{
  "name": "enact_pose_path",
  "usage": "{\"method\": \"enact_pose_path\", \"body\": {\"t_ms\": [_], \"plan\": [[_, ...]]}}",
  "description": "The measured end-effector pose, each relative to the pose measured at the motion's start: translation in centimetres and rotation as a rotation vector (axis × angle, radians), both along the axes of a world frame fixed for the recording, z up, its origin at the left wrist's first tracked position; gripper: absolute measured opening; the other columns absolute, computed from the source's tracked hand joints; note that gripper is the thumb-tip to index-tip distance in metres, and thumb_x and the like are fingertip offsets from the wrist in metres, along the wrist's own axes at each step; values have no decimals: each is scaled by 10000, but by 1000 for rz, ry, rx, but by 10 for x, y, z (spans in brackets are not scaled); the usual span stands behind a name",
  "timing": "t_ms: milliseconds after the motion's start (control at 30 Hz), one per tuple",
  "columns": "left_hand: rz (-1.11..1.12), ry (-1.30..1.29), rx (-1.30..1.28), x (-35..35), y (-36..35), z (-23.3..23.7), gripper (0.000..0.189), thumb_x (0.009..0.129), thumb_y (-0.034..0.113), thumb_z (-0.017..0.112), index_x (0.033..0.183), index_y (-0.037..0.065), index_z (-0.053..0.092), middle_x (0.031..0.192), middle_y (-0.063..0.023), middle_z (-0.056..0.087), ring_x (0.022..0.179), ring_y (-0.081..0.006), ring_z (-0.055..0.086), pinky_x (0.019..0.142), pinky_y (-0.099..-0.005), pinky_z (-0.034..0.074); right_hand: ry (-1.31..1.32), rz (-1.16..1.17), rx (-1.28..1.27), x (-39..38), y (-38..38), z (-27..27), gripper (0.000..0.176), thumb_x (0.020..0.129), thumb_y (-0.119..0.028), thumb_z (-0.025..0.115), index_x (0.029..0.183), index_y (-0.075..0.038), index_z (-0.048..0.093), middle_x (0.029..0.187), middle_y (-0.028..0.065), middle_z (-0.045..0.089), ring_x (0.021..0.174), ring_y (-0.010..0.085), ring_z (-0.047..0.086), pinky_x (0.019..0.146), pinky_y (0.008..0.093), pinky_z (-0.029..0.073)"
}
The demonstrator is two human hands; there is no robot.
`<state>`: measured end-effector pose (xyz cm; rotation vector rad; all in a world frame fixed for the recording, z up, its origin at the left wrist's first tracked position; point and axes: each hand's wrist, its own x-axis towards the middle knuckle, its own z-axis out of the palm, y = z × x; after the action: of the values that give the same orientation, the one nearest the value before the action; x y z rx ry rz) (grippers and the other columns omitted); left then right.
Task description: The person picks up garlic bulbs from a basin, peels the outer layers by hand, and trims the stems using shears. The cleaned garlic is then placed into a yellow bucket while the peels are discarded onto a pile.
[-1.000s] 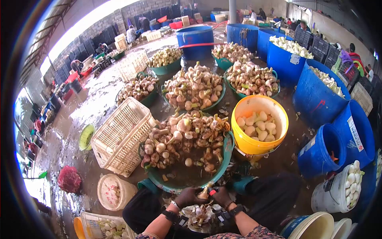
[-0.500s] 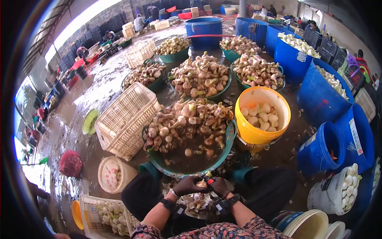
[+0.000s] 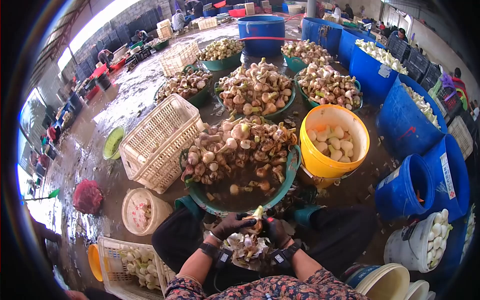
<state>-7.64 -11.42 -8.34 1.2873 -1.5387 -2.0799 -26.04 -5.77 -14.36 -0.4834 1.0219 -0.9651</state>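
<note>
My left hand (image 3: 233,226), in a dark glove, is closed around a garlic bulb (image 3: 257,221) whose pale cut stem points up. Close against the bulb's other side is my right hand (image 3: 276,232), also gloved and closed. A small red end of a tool (image 3: 270,219) shows at its fingers; the rest is hidden. Below both hands, loose garlic skins (image 3: 246,250) are heaped in my lap. Just beyond my hands stands a green tub (image 3: 289,187), with unpeeled garlic bulbs (image 3: 227,150) piled over murky water.
To the right of the tub, a yellow bucket (image 3: 306,150) holds peeled bulbs. White crates (image 3: 162,145) and a white bucket (image 3: 131,212) stand to the left. Blue barrels (image 3: 405,117) line the right side, and more garlic tubs (image 3: 287,102) stand ahead on the wet floor.
The garlic bulb has been raised and turned, so its stem now stands upright between my hands. My right hand has shifted slightly right, opening a small gap over the skins. The view has tilted slightly.
</note>
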Motion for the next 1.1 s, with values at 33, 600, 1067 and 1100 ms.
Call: {"method": "enact_pose_path", "body": {"t_ms": [33,600,1067,1100], "plan": [[4,2,-1,-8,5,-9,488,773,326,695,1097,-21,580,1031,-55,605,964,-119,522,844,-269,424,-247,-84,159,4,-4,2,360,906,-393,468,957,-54,581,869,49,619,746,132,583,644,276,482],[148,-252,-1019,-25,35,-102,256,722,130,644,978,141,644,755,-130,598,682,-306,597,589,-358,475,455,324,-235,-25,-8,-40,374,793,-378,626,1026,-88,588,776,82,636,662,201,622,589,351,494],[500,371,155,-1,14,-22,263,895,163,543,1057,-41,582,970,-111,641,830,-169,625,754,-279,499,-33,189,-453,-13,-11,15,589,775,-170,661,1279,-18,396,1236,100,480,1149,186,434,1001,313,318],[451,262,-122,1,17,-29,249,902,141,521,1060,-43,577,986,-132,635,872,-204,622,786,-286,493,-36,207,-492,-14,-14,19,598,772,-158,663,1284,-14,388,1257,96,465,1157,184,429,1008,313,312]]}}
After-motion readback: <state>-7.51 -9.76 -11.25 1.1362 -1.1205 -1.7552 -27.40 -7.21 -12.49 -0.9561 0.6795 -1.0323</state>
